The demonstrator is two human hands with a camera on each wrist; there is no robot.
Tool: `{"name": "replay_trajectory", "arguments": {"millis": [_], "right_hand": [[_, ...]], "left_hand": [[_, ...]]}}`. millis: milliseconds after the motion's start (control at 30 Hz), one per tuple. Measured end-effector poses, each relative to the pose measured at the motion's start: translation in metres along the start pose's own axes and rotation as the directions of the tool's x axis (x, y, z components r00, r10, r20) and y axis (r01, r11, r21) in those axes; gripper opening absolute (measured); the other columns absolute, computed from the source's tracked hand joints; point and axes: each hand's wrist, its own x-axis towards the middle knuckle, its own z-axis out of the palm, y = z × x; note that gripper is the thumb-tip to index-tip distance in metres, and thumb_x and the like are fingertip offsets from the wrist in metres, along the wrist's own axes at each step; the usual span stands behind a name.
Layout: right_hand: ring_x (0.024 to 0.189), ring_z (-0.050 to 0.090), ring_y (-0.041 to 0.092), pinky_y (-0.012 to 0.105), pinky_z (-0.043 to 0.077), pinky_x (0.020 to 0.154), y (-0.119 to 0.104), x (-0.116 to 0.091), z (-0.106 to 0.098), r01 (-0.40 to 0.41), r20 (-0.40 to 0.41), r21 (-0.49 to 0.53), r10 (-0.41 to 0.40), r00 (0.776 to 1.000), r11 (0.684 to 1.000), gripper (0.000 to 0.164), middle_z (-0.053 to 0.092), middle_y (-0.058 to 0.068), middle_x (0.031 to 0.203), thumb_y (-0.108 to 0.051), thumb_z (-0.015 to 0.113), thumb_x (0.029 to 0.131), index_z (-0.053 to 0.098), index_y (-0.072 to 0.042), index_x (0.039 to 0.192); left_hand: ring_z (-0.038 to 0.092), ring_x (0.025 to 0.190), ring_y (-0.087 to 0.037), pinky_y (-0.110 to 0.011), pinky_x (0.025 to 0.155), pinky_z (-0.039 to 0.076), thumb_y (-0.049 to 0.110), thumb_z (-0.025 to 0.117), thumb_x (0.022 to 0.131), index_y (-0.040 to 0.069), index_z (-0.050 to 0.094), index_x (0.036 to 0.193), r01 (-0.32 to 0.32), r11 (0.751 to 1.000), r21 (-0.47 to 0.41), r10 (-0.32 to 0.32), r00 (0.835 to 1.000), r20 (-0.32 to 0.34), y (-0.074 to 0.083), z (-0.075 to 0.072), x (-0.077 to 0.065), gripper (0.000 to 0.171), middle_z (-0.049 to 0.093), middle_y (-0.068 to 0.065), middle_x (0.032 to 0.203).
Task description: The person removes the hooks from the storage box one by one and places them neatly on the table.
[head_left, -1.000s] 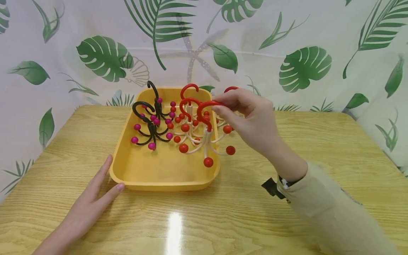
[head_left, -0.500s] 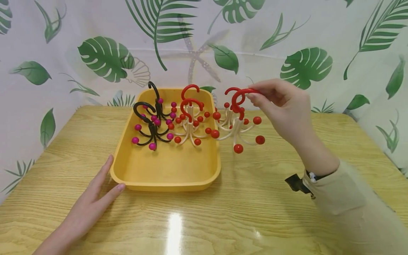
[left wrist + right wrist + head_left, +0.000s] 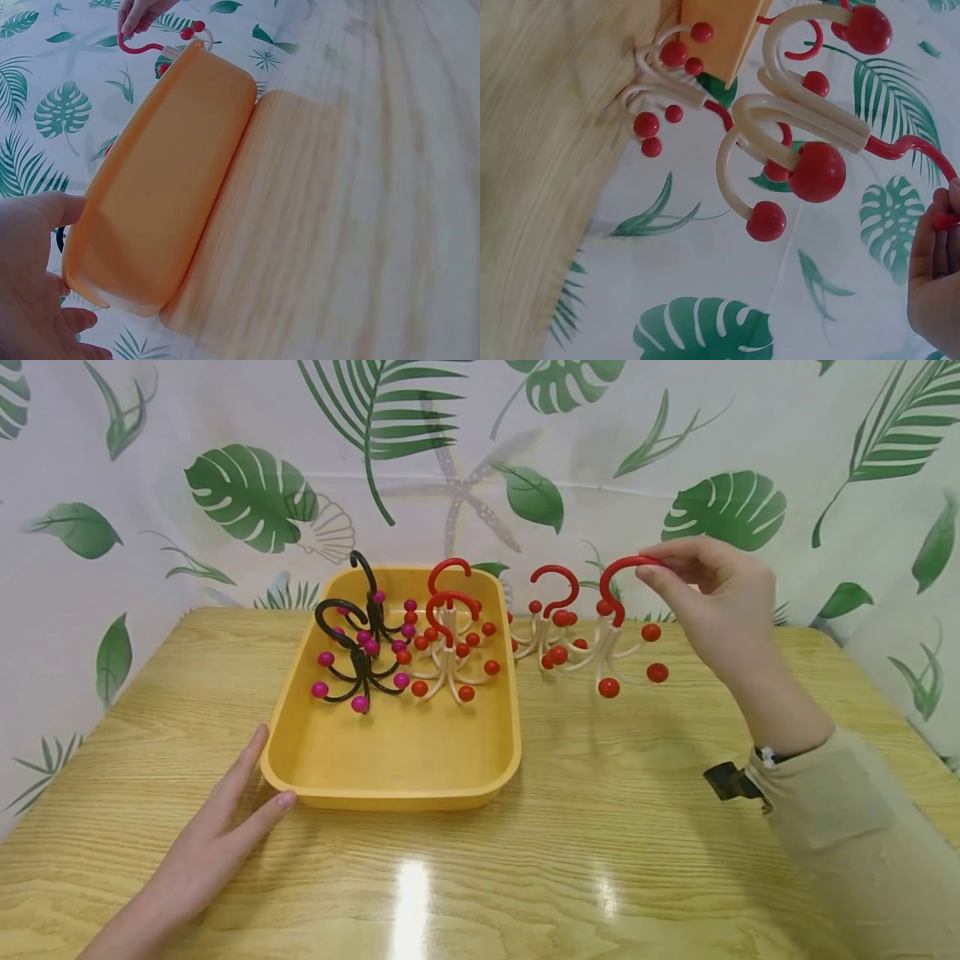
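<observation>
My right hand (image 3: 720,602) pinches the red hook of a cream-coloured multi-arm hanger (image 3: 606,647) with red ball tips. It hangs upright above the table, right of the yellow tray (image 3: 390,795). In the right wrist view this hanger (image 3: 817,124) fills the upper middle, its hook end between my fingers. My left hand (image 3: 213,835) lies at the tray's front left corner with thumb and forefinger spread and fairly straight. In the left wrist view, the thumb of that hand (image 3: 30,262) touches the tray's edge.
Inside the tray stand two black hangers (image 3: 360,668) with pink balls and two cream hangers (image 3: 448,664) with red hooks. Another red-hooked hanger (image 3: 542,631) stands on the wooden table (image 3: 600,827) just right of the tray. Behind is a leaf-patterned cloth (image 3: 600,443).
My right hand has carried the red-hooked hanger from above the tray's right side out to the right, over the table. My left hand and the tray stay put.
</observation>
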Motion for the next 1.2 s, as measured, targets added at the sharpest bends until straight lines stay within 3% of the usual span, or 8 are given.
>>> {"name": "replay_trajectory", "arguments": {"millis": [167,433,900,1200], "right_hand": [[0.080,0.059,0.005,0.016,0.044,0.079,0.014,0.004,-0.006,-0.044,-0.008,-0.035,0.044,0.999,0.998,0.025,0.063,-0.020,0.083,-0.014,0.073,0.086,0.071,0.001,0.105],[0.073,0.053,0.004,0.019,0.037,0.064,0.038,0.011,-0.012,-0.117,-0.029,-0.106,0.115,0.993,0.987,0.027,0.060,-0.024,0.078,-0.020,0.073,0.086,0.072,-0.003,0.106],[0.076,0.050,0.008,0.020,0.039,0.067,0.075,0.015,-0.015,-0.297,-0.006,-0.153,0.300,0.954,0.942,0.034,0.062,-0.013,0.082,-0.031,0.069,0.088,0.071,-0.008,0.114],[0.077,0.050,0.009,0.020,0.040,0.065,0.094,0.016,-0.008,-0.335,0.030,-0.172,0.345,0.938,0.926,0.036,0.064,-0.008,0.086,-0.031,0.068,0.089,0.069,-0.008,0.116]], "left_hand": [[0.000,0.143,-0.038,-0.069,0.106,0.007,0.042,0.051,0.098,0.040,-0.002,0.151,0.006,1.000,-0.001,-0.006,1.000,0.002,0.000,0.000,-0.001,0.075,-0.002,-0.004,0.159],[0.000,0.143,-0.038,-0.069,0.106,0.007,0.042,0.051,0.098,0.039,-0.001,0.151,0.000,1.000,0.000,0.000,1.000,-0.003,0.001,0.000,-0.001,0.074,-0.001,-0.003,0.159],[0.001,0.143,-0.038,-0.069,0.106,0.007,0.043,0.051,0.098,0.039,-0.001,0.151,0.010,1.000,-0.005,-0.010,1.000,-0.001,0.003,0.000,0.000,0.075,-0.001,-0.002,0.159],[0.001,0.143,-0.038,-0.070,0.105,0.007,0.043,0.051,0.098,0.040,-0.002,0.151,0.013,1.000,-0.003,-0.013,1.000,0.002,0.002,0.000,-0.001,0.075,-0.001,-0.003,0.159]]}}
